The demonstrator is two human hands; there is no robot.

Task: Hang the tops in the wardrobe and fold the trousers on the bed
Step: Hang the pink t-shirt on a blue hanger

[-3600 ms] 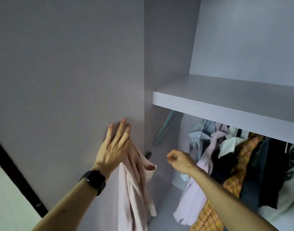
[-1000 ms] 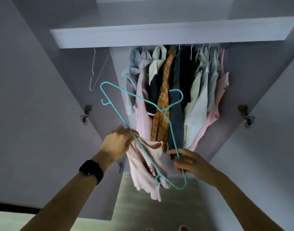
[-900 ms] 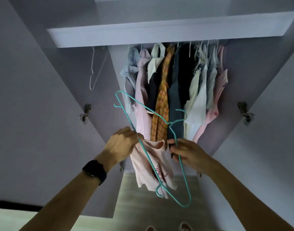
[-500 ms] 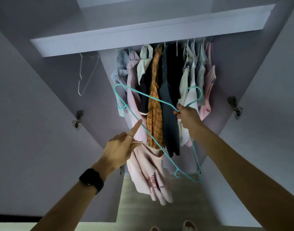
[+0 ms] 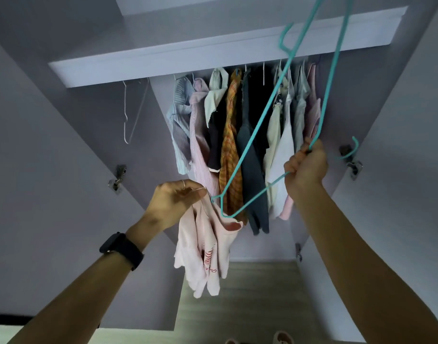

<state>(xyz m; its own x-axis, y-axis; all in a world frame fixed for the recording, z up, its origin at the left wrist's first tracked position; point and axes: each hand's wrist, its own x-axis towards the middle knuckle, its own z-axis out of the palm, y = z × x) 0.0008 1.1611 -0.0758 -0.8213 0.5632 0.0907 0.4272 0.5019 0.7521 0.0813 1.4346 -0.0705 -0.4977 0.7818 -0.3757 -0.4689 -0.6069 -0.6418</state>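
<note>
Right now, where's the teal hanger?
Head view, centre-right: right hand grips the teal hanger before the hung clothes, its lower corner at the neck of the pink top in the left hand.

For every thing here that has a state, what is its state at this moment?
left hand: pinches the pink top at its neckline.
right hand: grips the teal hanger near its hook.
pink top: hangs limp from the left hand, not yet on a hanger.
teal hanger: held up, tilted, lower corner at the top's neckline.
white hanger: hung in the wardrobe, empty.
wardrobe doors: open.
</note>
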